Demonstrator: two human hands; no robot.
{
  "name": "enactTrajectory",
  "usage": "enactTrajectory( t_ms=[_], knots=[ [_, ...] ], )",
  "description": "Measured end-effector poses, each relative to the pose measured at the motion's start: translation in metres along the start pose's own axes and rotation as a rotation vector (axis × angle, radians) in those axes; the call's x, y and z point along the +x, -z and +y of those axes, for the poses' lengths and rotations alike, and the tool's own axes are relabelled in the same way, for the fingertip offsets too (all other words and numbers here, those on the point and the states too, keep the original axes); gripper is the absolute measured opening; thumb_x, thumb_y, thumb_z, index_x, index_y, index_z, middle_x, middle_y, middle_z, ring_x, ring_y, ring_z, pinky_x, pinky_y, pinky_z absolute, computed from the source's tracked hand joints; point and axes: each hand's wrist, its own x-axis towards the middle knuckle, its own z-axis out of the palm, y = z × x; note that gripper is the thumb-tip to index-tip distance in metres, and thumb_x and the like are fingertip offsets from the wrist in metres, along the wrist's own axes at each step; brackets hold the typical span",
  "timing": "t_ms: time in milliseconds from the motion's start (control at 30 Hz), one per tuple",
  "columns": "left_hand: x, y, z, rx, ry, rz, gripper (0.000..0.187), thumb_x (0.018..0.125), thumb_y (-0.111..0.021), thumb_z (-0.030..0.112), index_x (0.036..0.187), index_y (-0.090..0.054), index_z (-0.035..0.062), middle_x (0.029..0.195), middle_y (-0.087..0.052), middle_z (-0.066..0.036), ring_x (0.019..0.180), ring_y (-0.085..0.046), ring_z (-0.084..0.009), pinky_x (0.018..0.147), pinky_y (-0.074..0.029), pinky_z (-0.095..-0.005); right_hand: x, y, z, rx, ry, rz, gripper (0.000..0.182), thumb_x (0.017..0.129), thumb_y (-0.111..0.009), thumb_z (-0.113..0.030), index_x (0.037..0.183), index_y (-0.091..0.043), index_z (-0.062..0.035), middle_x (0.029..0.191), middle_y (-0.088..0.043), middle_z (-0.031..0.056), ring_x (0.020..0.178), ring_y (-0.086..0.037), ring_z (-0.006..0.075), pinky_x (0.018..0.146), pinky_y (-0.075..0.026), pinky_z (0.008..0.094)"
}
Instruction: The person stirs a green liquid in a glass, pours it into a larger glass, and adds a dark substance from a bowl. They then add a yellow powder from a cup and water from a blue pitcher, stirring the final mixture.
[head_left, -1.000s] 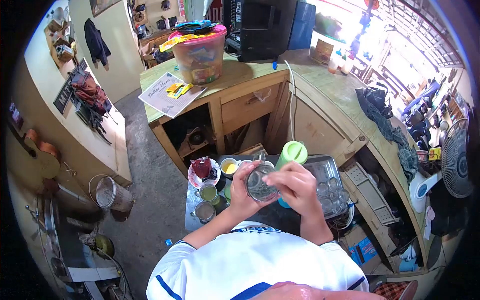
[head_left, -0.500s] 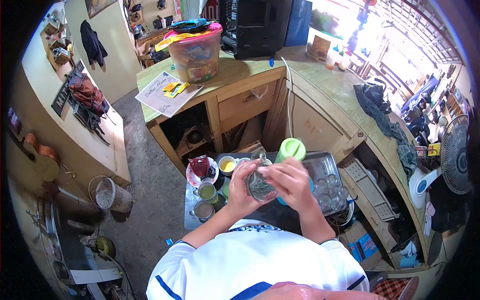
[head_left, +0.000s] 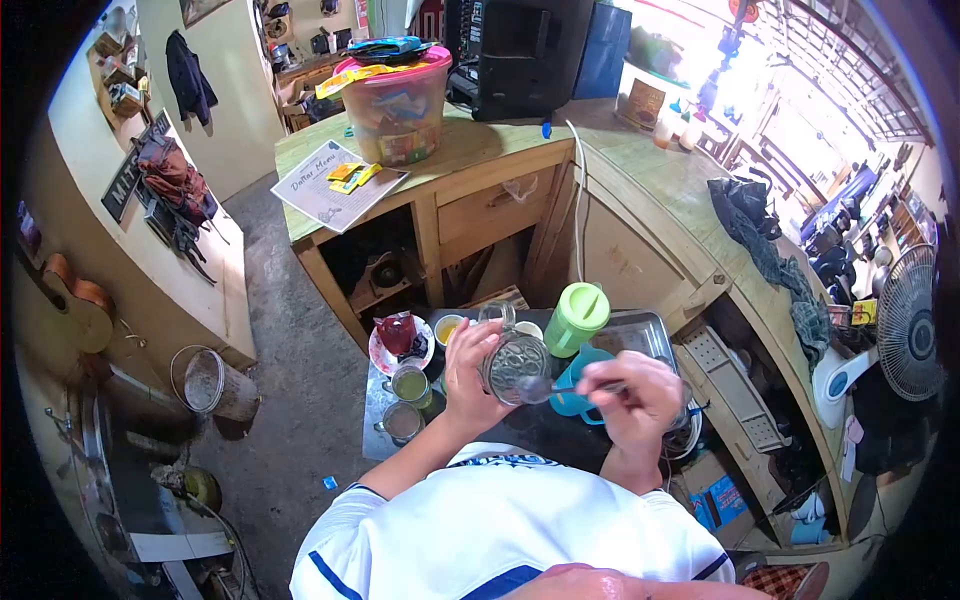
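A clear glass mug [head_left: 515, 365] is held tilted in my left hand [head_left: 470, 372], its open mouth towards me and its handle on the far side. My right hand [head_left: 638, 395] pinches a metal spoon [head_left: 560, 389], whose bowl is at the mug's rim. Just beyond my right hand stands a teal cup [head_left: 577, 390], and behind it a jug with a light green lid [head_left: 583, 305]. Left of my left hand are a glass of green drink [head_left: 411, 383], another glass mug [head_left: 402, 422] and a plate [head_left: 378, 352] bearing a red packet [head_left: 396, 332].
A metal tray [head_left: 640, 325] lies at the right of the low table, partly behind my right hand. The wooden counter [head_left: 480, 145] beyond holds a pink-rimmed tub [head_left: 398, 105], a menu sheet [head_left: 315, 190] and a black speaker [head_left: 520, 60]. A white fan [head_left: 845, 375] stands far right.
My right hand has moved right, away from the mug, and the spoon now shows in it. The mug is turned more towards the camera. The view has shifted slightly.
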Motion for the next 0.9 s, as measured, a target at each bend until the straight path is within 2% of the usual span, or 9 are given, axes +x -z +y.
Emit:
enactTrajectory(
  t_ms=[67, 267, 333, 367, 533, 633, 733, 800, 900],
  knots=[
    [0.0, -0.002, 0.0, -0.012, -0.033, 0.067, 0.083, 0.062, -0.089, 0.029, 0.125, -0.039, 0.0085, 0.121, -0.057, -0.018, 0.112, -0.058, -0.0324, 0.104, -0.034, -0.0539, 0.007, -0.005, 0.002, -0.151, 0.066, -0.438, 0.018, 0.077, -0.075, -0.012, 0.087, -0.07, 0.0012, 0.072, -0.069, 0.0089, 0.062, -0.068, 0.0211, 0.056, -0.051, 0.0253],
    [-0.002, -0.004, -0.005, -0.006, -0.055, 0.21, 0.079, 0.066, -0.086, 0.033, 0.124, -0.04, 0.0085, 0.119, -0.057, -0.019, 0.109, -0.059, -0.0335, 0.102, -0.035, -0.0549, -0.003, 0.001, 0.0, 0.35, -0.071, -0.298, 0.012, 0.077, -0.072, -0.005, 0.087, -0.072, 0.0016, 0.084, -0.072, 0.0132, 0.073, -0.071, 0.0215, 0.064, -0.055, 0.0281],
    [0.0, -0.002, -0.004, -0.018, -0.081, 0.202, 0.079, 0.066, -0.087, 0.031, 0.124, -0.039, 0.0086, 0.12, -0.057, -0.018, 0.109, -0.058, -0.0331, 0.101, -0.036, -0.0543, 0.001, -0.012, -0.005, 0.128, -0.143, -0.421, 0.012, 0.079, -0.072, -0.006, 0.088, -0.072, 0.0015, 0.085, -0.072, 0.0134, 0.072, -0.071, 0.0223, 0.064, -0.055, 0.0288],
    [0.001, 0.001, -0.003, -0.034, -0.086, 0.174, 0.079, 0.065, -0.087, 0.031, 0.124, -0.039, 0.0087, 0.12, -0.057, -0.018, 0.11, -0.058, -0.033, 0.101, -0.037, -0.0542, -0.003, -0.026, 0.007, 0.058, -0.052, -0.48, 0.011, 0.08, -0.071, -0.007, 0.087, -0.072, 0.0008, 0.082, -0.072, 0.0122, 0.07, -0.071, 0.0218, 0.064, -0.055, 0.029],
    [0.001, 0.0, -0.004, -0.002, -0.071, 0.137, 0.085, 0.063, -0.089, 0.029, 0.126, -0.036, 0.008, 0.122, -0.054, -0.02, 0.113, -0.056, -0.0327, 0.102, -0.034, -0.0516, -0.006, -0.001, 0.003, 0.189, 0.119, -0.203, 0.014, 0.086, -0.067, -0.015, 0.087, -0.067, -0.0009, 0.078, -0.07, 0.01, 0.064, -0.069, 0.0214, 0.059, -0.053, 0.0279],
    [0.003, 0.002, -0.004, 0.051, -0.063, 0.166, 0.081, 0.062, -0.089, 0.028, 0.123, -0.04, 0.0092, 0.12, -0.058, -0.018, 0.109, -0.059, -0.0329, 0.098, -0.039, -0.0532, 0.005, -0.009, 0.011, -0.044, 0.225, -0.33, 0.016, 0.089, -0.063, -0.017, 0.092, -0.066, -0.0015, 0.074, -0.068, 0.0065, 0.061, -0.066, 0.0194, 0.057, -0.052, 0.0305],
    [0.004, 0.003, 0.0, 0.039, -0.064, 0.09, 0.089, 0.059, -0.091, 0.024, 0.128, -0.036, 0.009, 0.122, -0.055, -0.019, 0.113, -0.055, -0.0335, 0.1, -0.038, -0.0499, 0.009, -0.016, 0.017, -0.135, 0.172, -0.282, 0.017, 0.091, -0.061, -0.018, 0.097, -0.065, -0.0025, 0.065, -0.063, 0.0023, 0.058, -0.062, 0.0188, 0.055, -0.049, 0.0325],
    [0.002, 0.001, -0.002, 0.006, -0.039, 0.067, 0.089, 0.059, -0.091, 0.023, 0.127, -0.036, 0.0084, 0.123, -0.054, -0.019, 0.113, -0.055, -0.033, 0.1, -0.039, -0.048, 0.012, 0.004, 0.001, -0.17, 0.328, -0.145, 0.018, 0.093, -0.058, -0.018, 0.103, -0.063, -0.0036, 0.066, -0.06, 0.0029, 0.056, -0.057, 0.0225, 0.054, -0.046, 0.0338],
    [0.0, 0.0, 0.001, -0.082, 0.018, 0.032, 0.09, 0.057, -0.092, 0.02, 0.127, -0.036, 0.0076, 0.124, -0.052, -0.019, 0.114, -0.054, -0.0313, 0.099, -0.041, -0.044, 0.02, -0.007, 0.013, -0.311, 0.323, -0.31, 0.022, 0.086, -0.064, -0.015, 0.107, -0.064, -0.007, 0.068, -0.059, 0.0026, 0.061, -0.056, 0.0204, 0.06, -0.044, 0.0326]
  ],
)
